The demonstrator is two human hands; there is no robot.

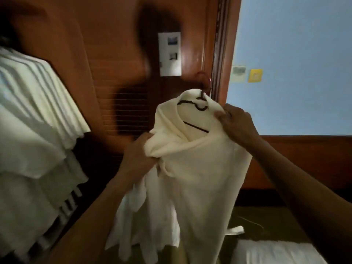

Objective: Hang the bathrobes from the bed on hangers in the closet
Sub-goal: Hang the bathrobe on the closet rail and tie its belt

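Room: cream terry bathrobe (194, 168) hangs just before brown wooden louvred door (122, 73); white hanging robes (34, 115) left.
Hanger: thin black wire hanger (192, 103) inside collar.
Hands: left hand (139, 155) and right hand (234, 121) each bunch robe fabric.

Your one wide-angle head camera sat close above your left hand (137, 157) and right hand (235, 121), tilted and facing the wooden door (114, 54) at twelve o'clock, bed (276, 252) at five o'clock.

Cream bathrobe (198, 178), black hanger (198, 106), reddish-brown door (118, 54).

Two forearms bare up to frame edge, hands bare. Left hand (137, 154) left of bathrobe (200, 178), right hand (236, 122) at bathrobe's upper right.
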